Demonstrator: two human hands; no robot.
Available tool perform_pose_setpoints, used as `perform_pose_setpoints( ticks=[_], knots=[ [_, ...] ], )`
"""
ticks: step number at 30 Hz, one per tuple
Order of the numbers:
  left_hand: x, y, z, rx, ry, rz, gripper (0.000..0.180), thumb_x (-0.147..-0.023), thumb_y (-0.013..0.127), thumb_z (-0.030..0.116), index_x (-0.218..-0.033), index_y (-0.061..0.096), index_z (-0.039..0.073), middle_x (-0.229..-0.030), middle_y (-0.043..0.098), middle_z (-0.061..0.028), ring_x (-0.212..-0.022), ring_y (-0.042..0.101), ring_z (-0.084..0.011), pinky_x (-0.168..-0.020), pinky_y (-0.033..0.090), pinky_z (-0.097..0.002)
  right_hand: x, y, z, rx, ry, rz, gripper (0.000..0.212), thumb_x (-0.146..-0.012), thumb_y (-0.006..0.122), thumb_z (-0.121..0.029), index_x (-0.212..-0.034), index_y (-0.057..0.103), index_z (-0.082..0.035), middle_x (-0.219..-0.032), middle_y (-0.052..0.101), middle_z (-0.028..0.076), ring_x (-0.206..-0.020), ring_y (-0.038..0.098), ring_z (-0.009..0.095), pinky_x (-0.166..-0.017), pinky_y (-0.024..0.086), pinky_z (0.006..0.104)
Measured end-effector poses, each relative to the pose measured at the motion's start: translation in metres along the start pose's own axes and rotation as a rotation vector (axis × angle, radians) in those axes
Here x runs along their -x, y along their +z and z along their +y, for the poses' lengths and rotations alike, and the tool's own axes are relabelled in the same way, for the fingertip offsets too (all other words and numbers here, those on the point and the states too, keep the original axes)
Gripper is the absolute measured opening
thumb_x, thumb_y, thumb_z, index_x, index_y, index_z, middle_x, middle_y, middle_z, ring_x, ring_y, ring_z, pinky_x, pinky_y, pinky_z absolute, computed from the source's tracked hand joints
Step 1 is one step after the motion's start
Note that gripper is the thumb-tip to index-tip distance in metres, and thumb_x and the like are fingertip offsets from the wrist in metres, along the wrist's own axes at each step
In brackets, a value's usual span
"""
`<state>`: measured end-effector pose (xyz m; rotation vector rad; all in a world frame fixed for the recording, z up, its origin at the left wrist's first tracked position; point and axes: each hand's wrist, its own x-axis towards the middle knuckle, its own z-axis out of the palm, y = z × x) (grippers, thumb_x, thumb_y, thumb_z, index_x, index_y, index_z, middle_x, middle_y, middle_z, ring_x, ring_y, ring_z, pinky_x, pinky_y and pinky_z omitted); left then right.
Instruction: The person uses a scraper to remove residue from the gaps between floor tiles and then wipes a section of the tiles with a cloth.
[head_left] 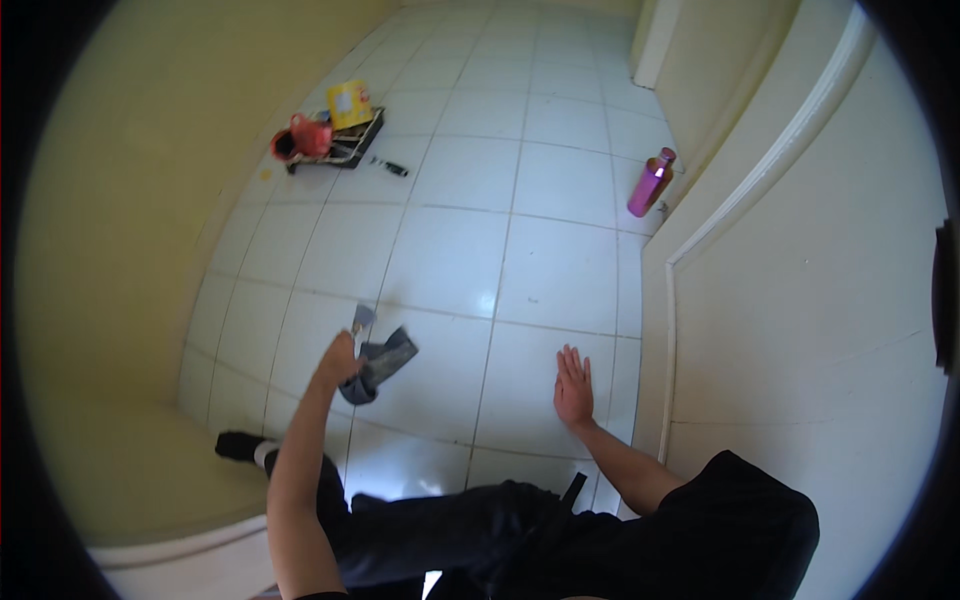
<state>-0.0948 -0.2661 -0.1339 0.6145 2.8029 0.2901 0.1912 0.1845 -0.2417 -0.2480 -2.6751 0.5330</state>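
My left hand [342,358] is closed around a putty knife [363,317], its flat metal blade pointing away from me above the tiles. Just right of that hand is a curled dark grey strip with a lighter grey flat face [386,364]. It may be sandpaper or cloth, and I cannot tell whether the fingers also grip it. On the right, my right hand [573,388] rests flat against the tiled floor [560,265], fingers stretched out and holding nothing.
Farther off by the left wall, a dark tray [362,143] bears a yellow tub [349,104] and a red container [303,138]. Beside it lies a dark-handled tool [390,167]. A shiny pink bottle [650,185] stands near the right wall. A pale door panel [790,300] borders my right side.
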Motion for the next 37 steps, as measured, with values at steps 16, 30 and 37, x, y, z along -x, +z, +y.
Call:
perform_pose_setpoints(
  ticks=[16, 30, 37],
  knots=[
    [-0.086, -0.195, 0.111, 0.651, 0.317, 0.439, 0.018, -0.096, 0.066, -0.001, -0.101, 0.048, 0.000, -0.080, 0.048, -0.0051, -0.076, 0.046, -0.0146, -0.072, 0.044, -0.0289, -0.116, -0.030, 0.017, 0.063, 0.014, -0.040, 0.066, -0.093, 0.047, -0.003, -0.158, 0.036, 0.000, -0.168, 0.031, 0.016, -0.159, 0.022, 0.033, -0.130, 0.012, 0.0533],
    [-0.049, -0.372, 0.182, 1.957, 0.198, -0.112, 0.019, -0.102, 0.068, 0.025, -0.105, 0.066, 0.006, -0.093, 0.070, -0.0017, -0.083, 0.068, -0.0090, -0.074, 0.056, -0.0265, -0.120, -0.023, 0.002, 0.117, 0.021, -0.050, 0.074, -0.080, 0.045, 0.005, -0.154, 0.043, 0.001, -0.164, 0.038, 0.021, -0.157, 0.028, 0.038, -0.130, 0.014, 0.0582],
    [-0.003, -0.461, 0.179, 2.180, 0.446, -0.214, 0.045, -0.100, 0.067, 0.038, -0.127, 0.064, 0.002, -0.112, 0.073, -0.0113, -0.096, 0.071, -0.0190, -0.087, 0.058, -0.0331, -0.128, -0.040, 0.002, -0.140, 0.530, -0.397, 0.066, -0.089, 0.053, 0.003, -0.154, 0.046, -0.005, -0.164, 0.037, 0.022, -0.155, 0.032, 0.036, -0.127, 0.028, 0.0512]
  ],
)
